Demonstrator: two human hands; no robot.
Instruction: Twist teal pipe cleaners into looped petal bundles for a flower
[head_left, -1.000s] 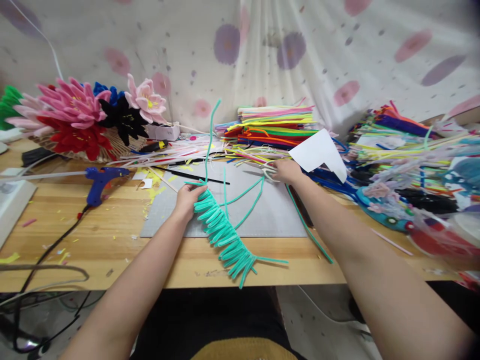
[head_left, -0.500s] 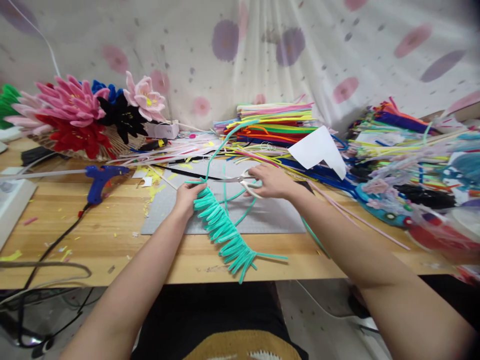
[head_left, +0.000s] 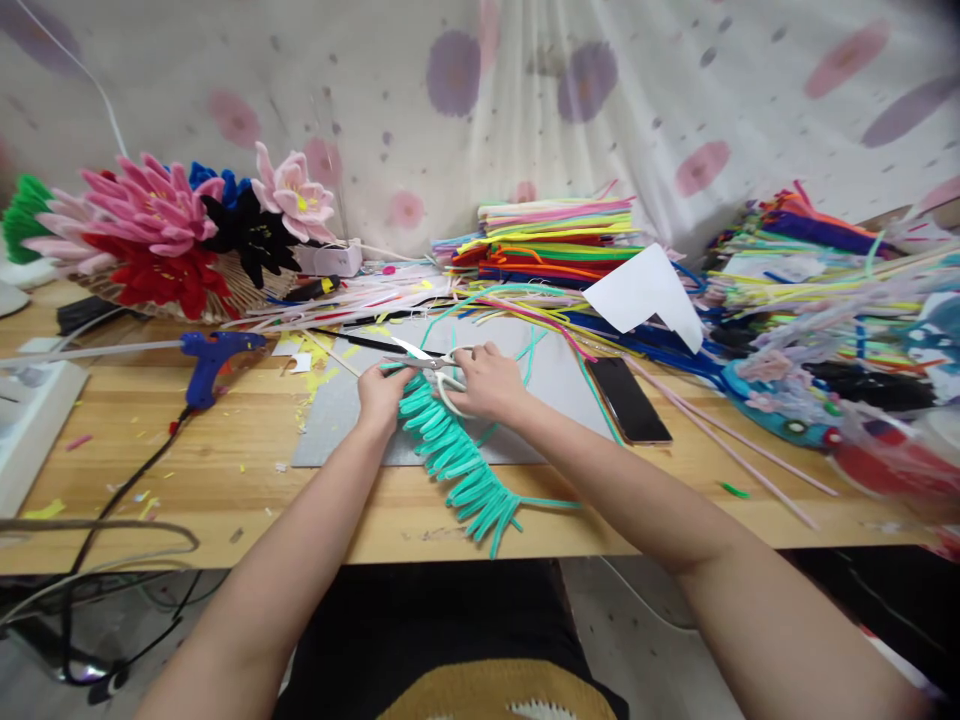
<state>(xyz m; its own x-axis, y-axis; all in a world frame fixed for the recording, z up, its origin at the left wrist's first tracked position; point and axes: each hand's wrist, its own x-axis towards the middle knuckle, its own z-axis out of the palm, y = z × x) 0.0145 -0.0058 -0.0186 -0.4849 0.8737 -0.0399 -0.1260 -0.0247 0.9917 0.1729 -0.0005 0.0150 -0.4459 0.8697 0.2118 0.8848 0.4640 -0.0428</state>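
Note:
A fringed strip of looped teal pipe cleaner (head_left: 450, 440) hangs slantwise over the grey cutting mat (head_left: 337, 430) and the bare wood in front of it. My left hand (head_left: 381, 395) pinches its upper left end. Fingers of my right hand (head_left: 487, 380) are in the handles of white-handled scissors (head_left: 441, 366). The scissor blades are apart and point left, close to my left fingertips. Whether a strand lies between them is hard to tell. Long teal strands (head_left: 532, 350) curve over the mat behind my right hand.
A blue glue gun (head_left: 210, 362) lies at left, near fabric-like flowers (head_left: 157, 220). Bundles of coloured pipe cleaners (head_left: 555, 240) are stacked at the back, with a white paper piece (head_left: 645, 295) beside them. A black phone (head_left: 628, 400) lies right of the mat.
My right hand and the scissors have moved left to my left hand, and the blades have opened. The long teal strand that stood up by my left hand now lies lower, towards the right.

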